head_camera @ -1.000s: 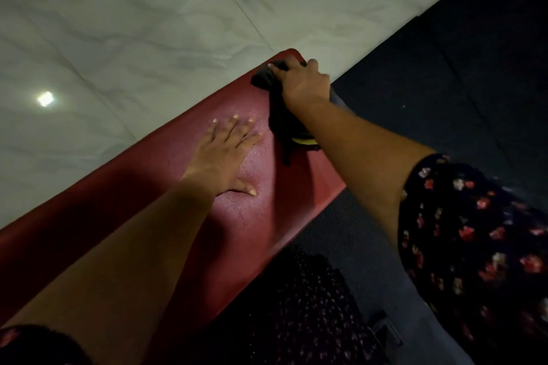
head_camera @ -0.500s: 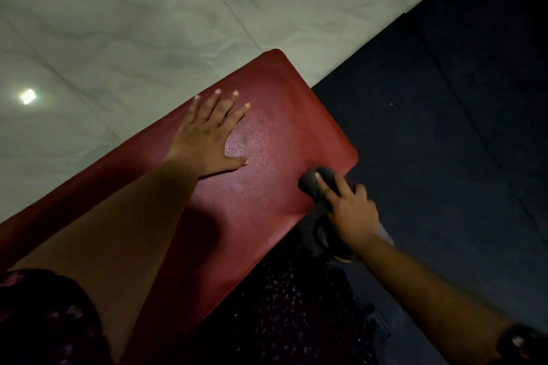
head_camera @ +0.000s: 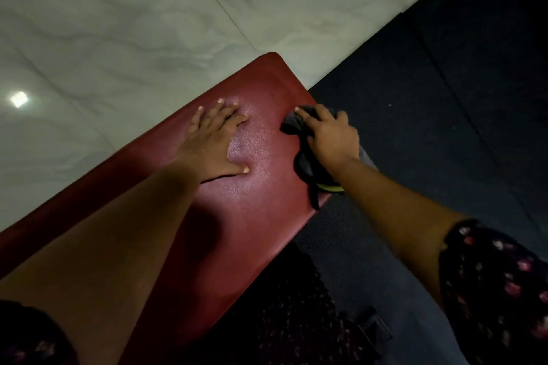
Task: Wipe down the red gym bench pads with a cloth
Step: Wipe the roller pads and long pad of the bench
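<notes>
Floor: pale marble tiles (head_camera: 118, 24) with grey veining fill the upper left, and two bright ceiling-light reflections (head_camera: 19, 99) show on them.
Mat: a dark rubber gym mat (head_camera: 444, 98) covers the right side and meets the tiles along a straight diagonal edge.
Clothing: a dark floral sleeve (head_camera: 498, 290) covers the right upper arm, and dark dotted fabric (head_camera: 281, 320) lies below the pad's near edge.
In the way: both forearms cross the pad from the bottom of the view, and the left one casts a deep shadow on it.
Bench pad: a long red padded surface (head_camera: 261, 216) runs diagonally from lower left to a rounded far end near the centre, with a fine sheen between the two hands.
Left hand: it (head_camera: 213, 139) lies flat on the pad near the far end, fingers straight and close together, thumb stretched out to the side, holding nothing.
Right hand: it (head_camera: 332, 139) sits at the pad's right edge, fingers curled down over the cloth and gripping it.
Cloth: a dark bunched rag (head_camera: 292, 124) is pressed against the pad's right edge under the right hand; a loose end hangs down past the edge, where a thin yellow trim (head_camera: 329, 187) shows.
Hard to make out: the bench frame is hidden under the pad, the pad's near end is cut off at the lower left, and the dim light blurs the cloth's folds.
</notes>
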`<act>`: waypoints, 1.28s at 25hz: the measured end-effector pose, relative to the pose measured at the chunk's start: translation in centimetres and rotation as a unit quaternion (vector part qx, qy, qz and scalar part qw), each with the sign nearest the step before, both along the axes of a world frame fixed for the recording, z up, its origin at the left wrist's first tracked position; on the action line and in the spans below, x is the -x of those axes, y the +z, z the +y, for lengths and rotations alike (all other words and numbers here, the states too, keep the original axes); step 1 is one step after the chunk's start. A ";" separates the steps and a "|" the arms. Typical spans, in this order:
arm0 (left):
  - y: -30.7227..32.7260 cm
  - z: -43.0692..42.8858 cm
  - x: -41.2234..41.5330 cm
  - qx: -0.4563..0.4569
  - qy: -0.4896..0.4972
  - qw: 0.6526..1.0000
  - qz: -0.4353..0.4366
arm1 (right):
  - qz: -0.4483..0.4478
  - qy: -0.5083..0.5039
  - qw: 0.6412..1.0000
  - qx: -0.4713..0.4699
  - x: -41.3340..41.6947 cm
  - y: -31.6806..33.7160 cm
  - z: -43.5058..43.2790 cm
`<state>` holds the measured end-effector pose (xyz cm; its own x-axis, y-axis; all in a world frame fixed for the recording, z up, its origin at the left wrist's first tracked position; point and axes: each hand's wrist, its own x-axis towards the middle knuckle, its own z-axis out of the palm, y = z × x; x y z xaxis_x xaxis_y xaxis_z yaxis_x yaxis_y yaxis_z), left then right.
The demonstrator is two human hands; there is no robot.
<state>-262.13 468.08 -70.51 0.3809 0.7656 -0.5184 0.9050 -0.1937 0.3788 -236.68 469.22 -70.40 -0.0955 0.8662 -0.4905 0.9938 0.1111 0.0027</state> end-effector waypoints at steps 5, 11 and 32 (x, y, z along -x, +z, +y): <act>-0.3 0.1 -0.2 0.008 0.002 1.000 0.005 | 0.003 0.040 0.999 -0.027 2.7 -1.0 5.4; -0.7 0.2 -0.1 0.011 0.003 1.000 0.013 | 0.029 0.024 0.999 -0.020 6.3 -2.2 11.7; -0.7 -0.8 0.4 -0.052 -0.045 0.997 0.023 | 0.114 -0.409 0.902 0.076 0.6 2.0 -14.0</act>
